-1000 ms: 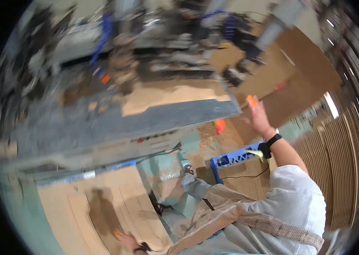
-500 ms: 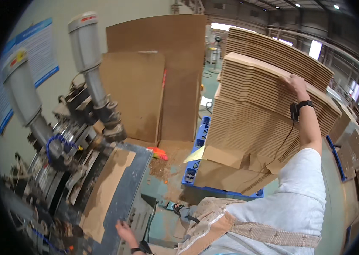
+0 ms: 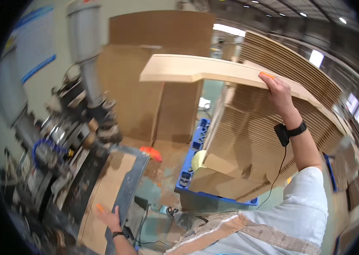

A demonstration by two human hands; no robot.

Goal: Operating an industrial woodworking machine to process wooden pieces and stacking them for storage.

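Observation:
A long pale wooden board (image 3: 179,68) with a shaped edge is held out from the top of a tall stack of matching boards (image 3: 239,131). Gripping its near edge is my right hand (image 3: 280,94), closed, with orange on a fingertip. Another flat board (image 3: 106,199) lies on the dark metal bed (image 3: 132,176) of the machine at left. Over that board's near part is my left hand (image 3: 110,218), fingers spread and holding nothing; whether it touches the board I cannot tell. It also shows orange on a fingertip.
Machine heads with grey cylinders (image 3: 84,32) rise at left. Large brown sheets (image 3: 132,97) lean on the wall behind. The stack stands on a blue pallet (image 3: 184,174). A red-orange object (image 3: 152,154) lies among wood debris. A second board stack (image 3: 290,63) stands behind.
The board has come off the stack's top in my right hand, its far end swung left. My left hand has moved from beside the machine bed to over the board there, fingers now spread.

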